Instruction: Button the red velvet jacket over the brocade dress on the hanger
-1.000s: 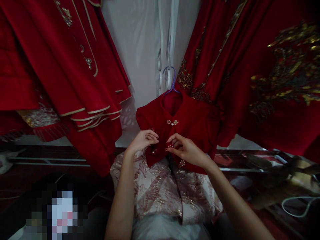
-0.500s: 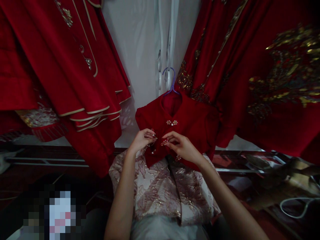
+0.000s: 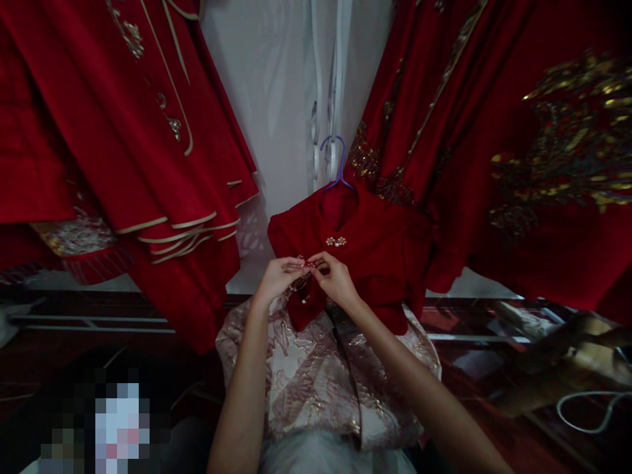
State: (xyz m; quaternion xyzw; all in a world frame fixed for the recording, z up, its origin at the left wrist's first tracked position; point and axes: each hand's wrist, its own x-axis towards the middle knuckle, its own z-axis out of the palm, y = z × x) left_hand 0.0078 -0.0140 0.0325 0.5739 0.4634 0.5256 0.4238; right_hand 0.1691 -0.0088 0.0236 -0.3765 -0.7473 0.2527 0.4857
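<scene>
A short red jacket [image 3: 378, 230] hangs on a purple hanger [image 3: 340, 164], its top beaded frog fastener [image 3: 336, 241] done up below the collar. At the second fastener, my left hand [image 3: 279, 280] pinches the left front's beaded button piece. My right hand [image 3: 336, 280] pinches the beaded loop of the right front, drawn over against it. Fingertips of both hands meet there and hide most of the button and loop. Below the left hand a loose pearl button [image 3: 305, 300] dangles at the front edge. Pink-and-white brocade cloth [image 3: 306, 368] lies beneath the jacket over my lap.
Red garments with pale piping [image 3: 162, 164] hang at the left. Red garments with gold sequin embroidery [image 3: 582, 138] hang at the right. White doors with handles [image 3: 316, 125] stand behind the hanger. A white cable loop [image 3: 585, 428] lies at the lower right.
My right hand has moved left with the beaded loop, pulling the right front across to my left hand. The hands were apart before and now touch. The left hand has barely moved.
</scene>
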